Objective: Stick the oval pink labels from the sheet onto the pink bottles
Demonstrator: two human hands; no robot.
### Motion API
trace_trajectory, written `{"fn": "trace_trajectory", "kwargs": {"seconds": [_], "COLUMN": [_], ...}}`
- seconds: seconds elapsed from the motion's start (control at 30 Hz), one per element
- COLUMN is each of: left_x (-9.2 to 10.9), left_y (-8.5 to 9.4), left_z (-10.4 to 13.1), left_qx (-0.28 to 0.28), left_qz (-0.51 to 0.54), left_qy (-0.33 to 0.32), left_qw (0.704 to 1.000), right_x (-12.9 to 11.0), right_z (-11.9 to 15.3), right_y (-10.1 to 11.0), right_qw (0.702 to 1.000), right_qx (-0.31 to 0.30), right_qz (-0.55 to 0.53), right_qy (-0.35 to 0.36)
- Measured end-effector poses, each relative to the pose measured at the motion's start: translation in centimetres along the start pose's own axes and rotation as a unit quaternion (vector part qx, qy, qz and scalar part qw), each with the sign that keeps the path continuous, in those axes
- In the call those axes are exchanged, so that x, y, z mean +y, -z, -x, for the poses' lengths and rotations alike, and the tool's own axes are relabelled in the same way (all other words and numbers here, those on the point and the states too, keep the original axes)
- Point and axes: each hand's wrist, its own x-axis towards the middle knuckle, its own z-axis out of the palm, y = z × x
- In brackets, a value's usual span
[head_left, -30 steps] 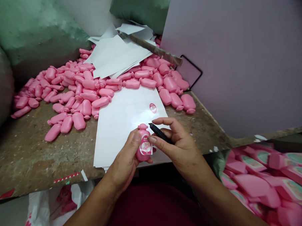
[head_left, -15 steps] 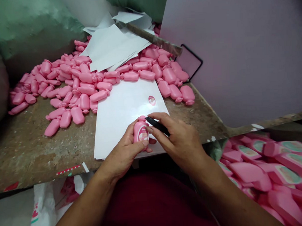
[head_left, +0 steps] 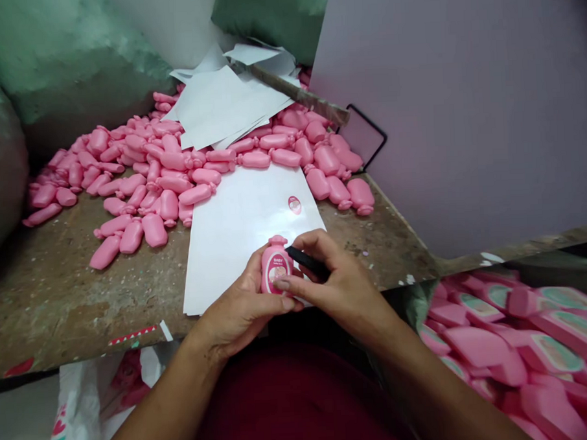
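Observation:
A small pink bottle (head_left: 267, 263) stands upright in my left hand (head_left: 245, 296), whose fingers and thumb wrap round its sides and base. On its front is an oval label (head_left: 278, 266) printed with "BABY". My right hand (head_left: 332, 270) grips a black tool (head_left: 309, 263), slim and dark like a cutter handle; its tip is beside the bottle's shoulder. The right thumb presses on the lower part of the label. Under the hands lies a white sticker sheet (head_left: 226, 242) with one oval sticker (head_left: 295, 205) on it.
Many pink bottles (head_left: 169, 206) are heaped behind the sheet on the worn table (head_left: 58, 295). White papers (head_left: 230, 106) and a wooden bar (head_left: 298, 93) lie over the heap. Green sacks (head_left: 73, 67) stand at the back left. Larger labelled pink bottles (head_left: 479, 348) fill a sack at lower right.
My right thumb has moved down the label from its upper edge, showing more of the print. The left thumb has shifted off the label toward the base. The view has tilted slightly.

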Motion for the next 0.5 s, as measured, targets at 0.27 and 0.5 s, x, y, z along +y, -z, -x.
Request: {"fn": "trace_trajectory", "kwargs": {"seconds": [0.27,0.5], "left_x": [-0.3,0.4], "left_y": [0.6,0.9], "left_z": [0.4,0.4], "left_qx": [-0.019,0.015], "left_qz": [-0.018,-0.002], "left_qy": [0.007,0.011], "left_qw": [1.0,1.0], "right_x": [0.3,2.0], "right_z": [-1.6,-2.2], "right_y": [0.6,1.0], "right_qw": [0.996,0.994], "right_qx": [0.024,0.056], "right_qz": [-0.085,-0.09], "right_qy": [0.023,-0.003]}}
